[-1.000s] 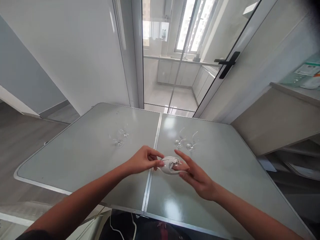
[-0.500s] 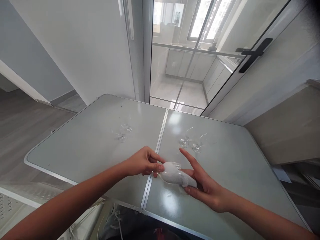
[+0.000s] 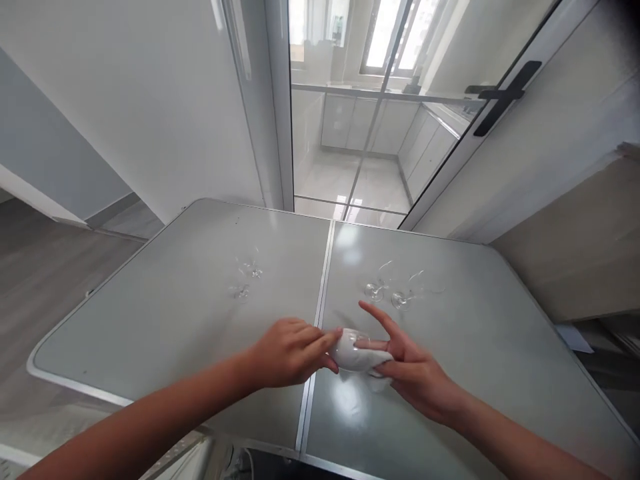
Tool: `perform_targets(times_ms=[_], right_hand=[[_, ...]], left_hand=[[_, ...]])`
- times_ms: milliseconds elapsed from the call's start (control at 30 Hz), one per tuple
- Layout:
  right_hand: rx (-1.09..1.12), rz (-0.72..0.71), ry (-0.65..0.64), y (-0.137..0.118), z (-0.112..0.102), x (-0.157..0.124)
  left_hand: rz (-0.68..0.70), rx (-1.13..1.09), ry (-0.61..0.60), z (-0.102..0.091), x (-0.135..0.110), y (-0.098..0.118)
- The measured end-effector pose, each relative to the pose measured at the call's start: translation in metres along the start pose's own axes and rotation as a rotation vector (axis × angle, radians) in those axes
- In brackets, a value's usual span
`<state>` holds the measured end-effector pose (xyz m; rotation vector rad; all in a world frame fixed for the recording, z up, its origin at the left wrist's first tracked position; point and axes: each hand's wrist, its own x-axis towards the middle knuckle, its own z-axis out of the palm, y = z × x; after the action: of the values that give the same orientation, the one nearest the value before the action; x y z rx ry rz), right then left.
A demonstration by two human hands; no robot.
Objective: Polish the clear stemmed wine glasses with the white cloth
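Observation:
Over the middle seam of the grey table (image 3: 190, 320), both my hands meet on a clear glass (image 3: 346, 347) that lies on its side with a white cloth (image 3: 367, 362) stuffed in and around it. From the left, my left hand (image 3: 290, 352) closes its fingers on the glass. My right hand (image 3: 417, 377) grips the cloth from the right, its forefinger stretched out above it. Two clear stemmed glasses (image 3: 393, 290) stand just beyond my right hand. Another pair of glasses (image 3: 245, 280) stands beyond my left hand.
The table's near edge (image 3: 300, 453) runs just under my forearms. A glass door with a black handle (image 3: 500, 90) stands open behind the table, and a white wall (image 3: 150, 100) is at the left. A beige counter side (image 3: 575, 233) is at the right.
My left hand has turned palm down over the glass and slid a little nearer. The cloth-wrapped glass has shifted slightly towards my right hand. The view has swung a little.

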<state>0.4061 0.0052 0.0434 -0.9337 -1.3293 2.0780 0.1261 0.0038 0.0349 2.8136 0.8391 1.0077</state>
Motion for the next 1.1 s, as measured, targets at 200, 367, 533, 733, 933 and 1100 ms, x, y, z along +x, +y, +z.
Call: perform_targets(times_ms=[200,367,533,733,933,1100], right_hand=[[0.238,0.016,0.180,0.014,0.005,0.014],[-0.474,-0.410,0.081,0.036,-0.010,0.027],[-1.091,-1.017,-0.136,0.047,-0.017,0.048],[-0.854,-0.841,0.154,0.060,-0.032,0.062],[-0.036,-0.252,0.205,0.041,-0.031,0.063],[0.386,-0.019,0.009,0.032,-0.039,0.064]], left_hand=[[0.031,-0.053,0.005,0.020,0.002,-0.023],[-0.690,-1.059,-0.690,0.014,0.030,-0.071],[-0.833,-1.405,-0.768,0.019,0.029,-0.094],[-0.554,-0.709,-0.156,0.056,0.005,-0.075],[0.069,0.002,0.079,0.067,-0.008,-0.073],[0.198,0.096,0.021,0.066,-0.008,-0.075]])
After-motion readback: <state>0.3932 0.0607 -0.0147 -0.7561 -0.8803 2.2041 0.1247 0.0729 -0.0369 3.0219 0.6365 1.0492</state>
